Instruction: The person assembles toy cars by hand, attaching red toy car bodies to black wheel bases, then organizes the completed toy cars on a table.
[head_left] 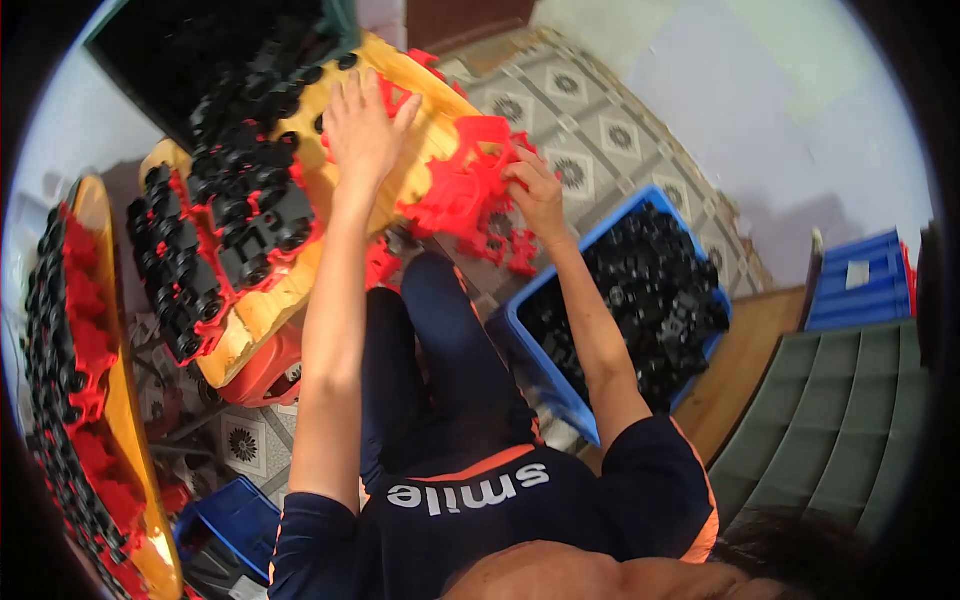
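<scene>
Nearest, a blue plastic crate [520, 345] of small black plastic parts [650, 300] sits just beside the person's right knee, within easy reach. Beyond it, the right hand [537, 192] pinches the edge of a bright red plastic frame piece [460, 190], steadying it against the yellow wooden board [262, 312]. The left hand [362, 128] lies flat and open on that board, pressing it still. Farther left, finished rows of red-and-black assemblies [225, 230] rest on the board, kept out of the way.

Bare yellow board [420, 150] between black-and-red parts [235, 215] and red frames [465, 190]; blue bin [520, 345] crowding the right.
</scene>
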